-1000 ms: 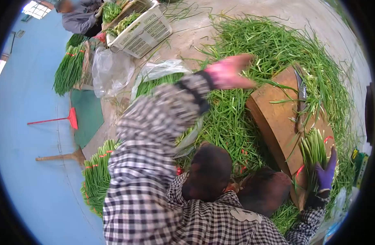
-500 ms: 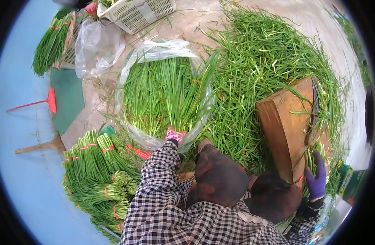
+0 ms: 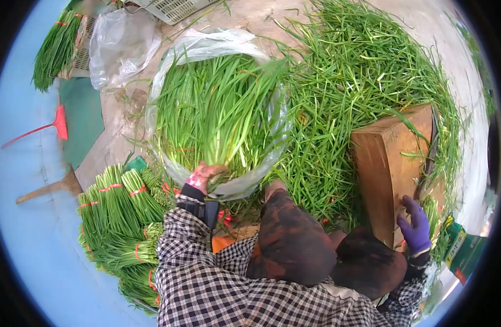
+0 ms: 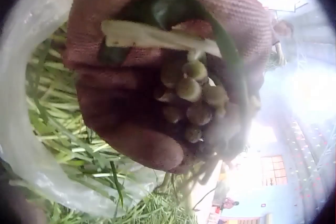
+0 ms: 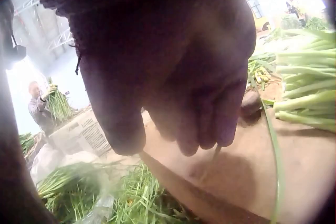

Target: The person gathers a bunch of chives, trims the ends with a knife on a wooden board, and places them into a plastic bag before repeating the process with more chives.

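My left hand [image 3: 205, 175], in a pink glove, grips the white base of a handful of green stalks [image 3: 223, 109] that lie in a wide clear plastic bag [image 3: 217, 41]. The left wrist view shows its fingers [image 4: 131, 145] curled round the cut stalk ends [image 4: 189, 98]. In a purple glove, my right hand [image 3: 415, 226] hovers with fingers spread at the near end of a wooden block [image 3: 387, 163] and holds nothing. In the right wrist view it [image 5: 178, 103] hangs just above the block [image 5: 294, 171], beside a small bunch of stalks [image 5: 304, 92] lying there.
A big heap of loose stalks [image 3: 359, 65] surrounds the block. Bundles tied with red bands [image 3: 119, 201] lie at my left. Farther off are a red broom [image 3: 58, 124], a green mat [image 3: 84, 117] and a white crate [image 3: 174, 6]. Another person [image 5: 47, 108] holds stalks.
My left hand drew back from the far heap to the near edge of the bag and took hold of stalks there. My right hand let go of the bunch on the block.
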A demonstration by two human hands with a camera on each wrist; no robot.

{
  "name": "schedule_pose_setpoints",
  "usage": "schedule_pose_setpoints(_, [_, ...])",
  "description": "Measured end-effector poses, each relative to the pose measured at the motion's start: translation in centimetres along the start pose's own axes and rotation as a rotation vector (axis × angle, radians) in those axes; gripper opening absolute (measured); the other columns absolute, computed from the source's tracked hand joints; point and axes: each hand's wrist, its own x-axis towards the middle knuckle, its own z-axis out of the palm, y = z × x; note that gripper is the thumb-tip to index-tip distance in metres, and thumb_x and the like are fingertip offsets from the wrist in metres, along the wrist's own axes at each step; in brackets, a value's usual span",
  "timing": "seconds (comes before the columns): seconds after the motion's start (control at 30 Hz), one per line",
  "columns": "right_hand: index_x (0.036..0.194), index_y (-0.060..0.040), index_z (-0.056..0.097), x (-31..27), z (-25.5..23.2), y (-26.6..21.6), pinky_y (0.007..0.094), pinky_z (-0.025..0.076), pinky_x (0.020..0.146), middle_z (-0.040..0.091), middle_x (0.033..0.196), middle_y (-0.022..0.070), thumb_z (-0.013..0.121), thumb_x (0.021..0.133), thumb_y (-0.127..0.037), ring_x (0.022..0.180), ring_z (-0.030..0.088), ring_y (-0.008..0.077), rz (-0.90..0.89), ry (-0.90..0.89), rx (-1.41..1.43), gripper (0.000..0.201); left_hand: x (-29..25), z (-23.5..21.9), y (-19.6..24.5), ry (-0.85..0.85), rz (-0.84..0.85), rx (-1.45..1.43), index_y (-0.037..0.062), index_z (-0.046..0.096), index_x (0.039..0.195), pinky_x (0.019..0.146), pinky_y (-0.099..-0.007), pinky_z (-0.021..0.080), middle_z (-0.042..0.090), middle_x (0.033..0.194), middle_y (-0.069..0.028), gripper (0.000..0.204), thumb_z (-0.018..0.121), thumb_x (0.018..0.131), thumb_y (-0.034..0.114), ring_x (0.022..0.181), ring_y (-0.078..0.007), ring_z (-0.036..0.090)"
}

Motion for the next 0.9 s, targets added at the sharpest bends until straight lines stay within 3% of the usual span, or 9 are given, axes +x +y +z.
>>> schedule_pose_setpoints(0.2, [0.112, -0.0041, 0.052, 3.9, -1.0, -4.5, 0.0301, 0.045, 0.070, 0.059, 0.095, 0.0129, 0.062, 0.073, -0.015, 0.081, 0.057, 0.0257, -0.135, -0.038, -0.131, 0.042, 2.9, 4.8, -2.9, 0.011, 0.258, 0.448, -0.0053, 0.056, 0.103, 0.066, -0.0261, 0.051, 0.063, 0.092, -0.0137, 0.028, 0.057, 0.080, 0.011, 0.075, -0.0189, 0.062])
schedule_pose_setpoints(0.27, [0.112, -0.0052, 0.052, 5.4, -1.5, -7.1, 0.0308, 0.045, 0.064, 0.059, 0.094, 0.0120, 0.062, 0.072, -0.015, 0.075, 0.056, 0.0253, -0.231, -0.067, -0.154, 0.042, 3.6, 4.4, -3.6, 0.054, 0.604, 1.029, -0.0002, 0.057, 0.104, 0.069, -0.0275, 0.051, 0.064, 0.094, -0.0110, 0.027, 0.055, 0.078, 0.003, 0.078, -0.0185, 0.062])
schedule_pose_setpoints(0.3, [0.112, -0.0060, 0.052, 5.9, -1.2, -7.4, 0.0312, 0.044, 0.062, 0.058, 0.092, 0.0114, 0.063, 0.072, -0.017, 0.071, 0.054, 0.0252, -0.302, -0.030, -0.158, 0.043, 3.8, 4.4, -3.2, 0.105, 0.483, 1.068, 0.0057, 0.057, 0.105, 0.074, -0.0301, 0.050, 0.064, 0.097, -0.0092, 0.032, 0.053, 0.074, -0.002, 0.083, -0.0185, 0.062])
schedule_pose_setpoints(0.43, [0.113, -0.0069, 0.051, 6.9, -0.5, -9.2, 0.0334, 0.044, 0.067, 0.057, 0.090, 0.0118, 0.063, 0.072, -0.022, 0.076, 0.055, 0.0271, -0.235, -0.159, -0.167, 0.045, 5.8, 3.6, -3.6, 0.301, 0.486, 1.374, 0.0138, 0.056, 0.107, 0.090, -0.0399, 0.040, 0.062, 0.099, -0.0091, 0.035, 0.045, 0.076, 0.002, 0.086, -0.0274, 0.058])
schedule_pose_setpoints(0.57, [0.114, -0.0079, 0.050, 7.2, 0.6, -8.3, 0.0381, 0.044, 0.073, 0.057, 0.091, 0.0136, 0.061, 0.074, -0.028, 0.084, 0.055, 0.0320, -0.235, -0.279, -0.206, 0.046, 8.0, 4.8, -5.2, 0.360, 0.240, 1.516, 0.0126, 0.054, 0.111, 0.081, -0.0316, 0.046, 0.062, 0.098, -0.0101, 0.033, 0.045, 0.080, 0.003, 0.089, -0.0162, 0.058])
schedule_pose_setpoints(0.67, [0.114, -0.0085, 0.049, 7.5, 0.7, -8.8, 0.0386, 0.044, 0.073, 0.057, 0.092, 0.0132, 0.061, 0.074, -0.028, 0.085, 0.055, 0.0319, -0.196, -0.295, -0.177, 0.046, 9.9, 3.7, -7.9, 0.333, 0.228, 0.900, 0.0139, 0.055, 0.110, 0.092, -0.0374, 0.039, 0.057, 0.112, -0.0093, 0.041, 0.056, 0.070, 0.004, 0.094, -0.0266, 0.057])
schedule_pose_setpoints(0.73, [0.114, -0.0088, 0.050, 7.7, 1.4, -7.9, 0.0385, 0.044, 0.074, 0.057, 0.091, 0.0132, 0.061, 0.074, -0.028, 0.085, 0.055, 0.0317, -0.265, -0.279, -0.179, 0.046, 8.1, 5.9, -4.8, 0.206, 0.306, 1.150, 0.0044, 0.052, 0.112, 0.075, -0.0244, 0.047, 0.060, 0.102, -0.0097, 0.029, 0.045, 0.084, 0.005, 0.090, -0.0131, 0.057])
schedule_pose_setpoints(0.8, [0.114, -0.0091, 0.050, 7.9, 1.5, -7.8, 0.0384, 0.044, 0.074, 0.057, 0.091, 0.0131, 0.061, 0.074, -0.028, 0.085, 0.055, 0.0314, -0.336, -0.258, -0.176, 0.046, 7.8, 6.4, -4.7, 0.161, 0.436, 1.049, 0.0003, 0.051, 0.112, 0.072, -0.0225, 0.047, 0.059, 0.104, -0.0096, 0.028, 0.044, 0.085, 0.004, 0.088, -0.0128, 0.057])
schedule_pose_setpoints(0.9, [0.116, -0.0084, 0.048, 8.2, 1.2, -9.5, 0.0382, 0.044, 0.076, 0.057, 0.093, 0.0145, 0.060, 0.075, -0.029, 0.087, 0.055, 0.0320, -0.193, -0.358, -0.151, 0.047, 5.6, 8.6, -1.7, -0.035, 0.062, -0.115, 0.0045, 0.054, 0.110, 0.067, -0.0223, 0.046, 0.060, 0.102, -0.0086, 0.026, 0.046, 0.085, 0.008, 0.080, -0.0112, 0.056])
